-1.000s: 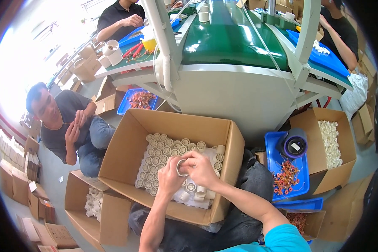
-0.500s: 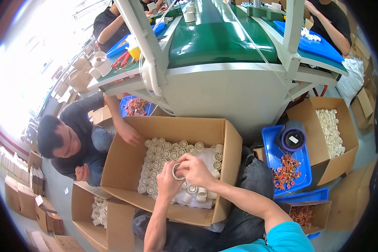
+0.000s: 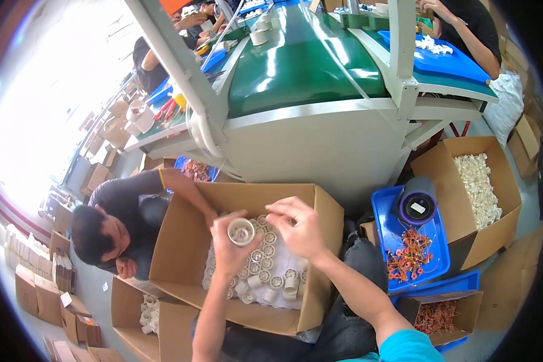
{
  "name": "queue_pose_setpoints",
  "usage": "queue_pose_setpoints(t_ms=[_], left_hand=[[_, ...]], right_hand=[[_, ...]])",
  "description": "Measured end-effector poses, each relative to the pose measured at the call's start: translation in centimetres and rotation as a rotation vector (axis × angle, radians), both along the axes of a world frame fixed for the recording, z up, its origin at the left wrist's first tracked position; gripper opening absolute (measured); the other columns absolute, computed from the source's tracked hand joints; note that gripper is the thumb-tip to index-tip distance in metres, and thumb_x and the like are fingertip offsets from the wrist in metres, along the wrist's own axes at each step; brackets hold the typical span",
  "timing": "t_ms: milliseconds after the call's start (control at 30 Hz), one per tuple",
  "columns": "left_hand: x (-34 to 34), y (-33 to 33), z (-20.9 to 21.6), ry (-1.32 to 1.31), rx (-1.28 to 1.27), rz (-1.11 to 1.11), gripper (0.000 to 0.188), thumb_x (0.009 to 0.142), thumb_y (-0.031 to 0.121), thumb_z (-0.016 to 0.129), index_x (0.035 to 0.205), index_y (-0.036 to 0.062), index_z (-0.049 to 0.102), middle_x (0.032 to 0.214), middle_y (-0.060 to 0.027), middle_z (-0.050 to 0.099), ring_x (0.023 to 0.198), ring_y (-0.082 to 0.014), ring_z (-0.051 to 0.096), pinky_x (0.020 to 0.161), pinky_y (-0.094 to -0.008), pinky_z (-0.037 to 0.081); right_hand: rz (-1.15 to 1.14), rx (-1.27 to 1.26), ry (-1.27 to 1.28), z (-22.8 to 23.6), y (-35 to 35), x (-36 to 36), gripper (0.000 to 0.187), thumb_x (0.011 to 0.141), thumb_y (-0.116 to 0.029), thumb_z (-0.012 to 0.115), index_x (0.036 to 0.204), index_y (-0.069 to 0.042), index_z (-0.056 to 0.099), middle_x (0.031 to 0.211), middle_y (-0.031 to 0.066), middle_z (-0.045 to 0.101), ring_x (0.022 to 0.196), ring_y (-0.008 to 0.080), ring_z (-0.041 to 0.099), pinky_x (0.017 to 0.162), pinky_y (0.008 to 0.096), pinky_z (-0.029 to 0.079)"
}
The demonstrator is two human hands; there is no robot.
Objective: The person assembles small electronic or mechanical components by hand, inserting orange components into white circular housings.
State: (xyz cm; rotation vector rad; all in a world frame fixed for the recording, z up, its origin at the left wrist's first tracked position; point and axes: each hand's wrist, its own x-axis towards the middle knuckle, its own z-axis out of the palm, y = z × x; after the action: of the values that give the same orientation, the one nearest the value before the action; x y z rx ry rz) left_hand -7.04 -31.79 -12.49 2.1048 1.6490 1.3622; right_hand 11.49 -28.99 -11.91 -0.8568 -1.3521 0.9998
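Note:
My left hand [image 3: 228, 254] is closed around a round white plastic cup-like part [image 3: 241, 231], its open end turned up toward me. Just to the right, my right hand [image 3: 300, 229] is held apart from the part, fingers loosely bent and spread, with nothing visible in them. Both hands are above a large cardboard box [image 3: 184, 265] in front of me. Inside it, many similar white plastic parts [image 3: 256, 256] stand in rows on a pale sheet, some of them tipped over near the front right. My hands hide part of the rows.
At the left, a co-worker [image 3: 123, 205] reaches an arm into the box's far left. A conveyor [image 3: 308, 66] with a green belt stands ahead. To the right are a blue tray [image 3: 437, 259] with red-orange wired parts, a dark round container [image 3: 417, 207] and a box of white pieces [image 3: 476, 187].
My hands have separated: the right let go of the white part and moved up and right, while the left carried it slightly up and left. The view shifted a little.

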Motion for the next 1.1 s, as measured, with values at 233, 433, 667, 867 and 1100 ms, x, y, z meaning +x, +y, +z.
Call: queue_pose_setpoints(t_ms=[233, 433, 667, 867, 1100], left_hand=[[7.1, 15.8, 11.2, -0.046, 0.267, -0.052, 0.066, 0.074, 0.025, 0.083, 0.127, 0.0017, 0.052, 0.113, -0.016, 0.062, 0.099, -0.0275, 0.062, 0.088, -0.0381, 0.048], [6.7, 29.9, 12.5, 0.116, 0.391, 0.118, 0.07, 0.08, 0.031, 0.078, 0.133, -0.0035, 0.048, 0.128, -0.023, 0.056, 0.114, -0.0369, 0.056, 0.095, -0.0437, 0.045], [7.4, 31.3, 12.0, 0.474, 0.523, 0.283, 0.084, 0.087, 0.04, 0.069, 0.144, -0.0076, 0.03, 0.152, -0.03, 0.022, 0.134, -0.0462, 0.03, 0.109, -0.0524, 0.029], [5.2, 15.8, 2.3, 0.176, 0.957, 0.032, 0.039, 0.083, 0.006, 0.066, 0.117, 0.001, 0.048, 0.118, -0.0186, 0.053, 0.108, -0.0345, 0.049, 0.092, -0.0488, 0.036], [-0.1, 5.2, -24.8, 0.683, -0.349, -0.17, 0.054, 0.08, 0.011, 0.066, 0.129, 0.0047, 0.047, 0.128, -0.0186, 0.047, 0.116, -0.0364, 0.046, 0.096, -0.0477, 0.039]], right_hand=[[-0.13, -0.138, 0.167, -2.2, 2.5, 1.4, 0.022, 0.089, -0.007, 0.066, 0.109, 0.0, 0.07, 0.099, 0.0085, 0.067, 0.084, 0.0137, 0.065, 0.075, 0.0258, 0.052], [0.005, -0.259, 0.09, -3.2, 1.2, 0.4, 0.028, 0.088, -0.005, 0.066, 0.116, -0.002, 0.068, 0.103, 0.0065, 0.064, 0.094, 0.0134, 0.062, 0.078, 0.0258, 0.053], [-0.129, -0.208, 0.142, -3.0, 2.4, 2.3, 0.03, 0.087, -0.006, 0.066, 0.117, -0.003, 0.067, 0.099, 0.0086, 0.066, 0.092, 0.0155, 0.063, 0.08, 0.0274, 0.053], [-0.16, -0.326, 0.53, -0.3, 4.0, 4.0, 0.031, 0.09, 0.0, 0.061, 0.12, 0.002, 0.063, 0.096, 0.0056, 0.066, 0.082, 0.0084, 0.061, 0.068, 0.0227, 0.052], [-0.104, -0.39, 0.543, -1.7, 3.7, 3.8, 0.03, 0.09, 0.0, 0.059, 0.12, 0.002, 0.063, 0.095, 0.0047, 0.065, 0.081, 0.0082, 0.061, 0.064, 0.0221, 0.051]])
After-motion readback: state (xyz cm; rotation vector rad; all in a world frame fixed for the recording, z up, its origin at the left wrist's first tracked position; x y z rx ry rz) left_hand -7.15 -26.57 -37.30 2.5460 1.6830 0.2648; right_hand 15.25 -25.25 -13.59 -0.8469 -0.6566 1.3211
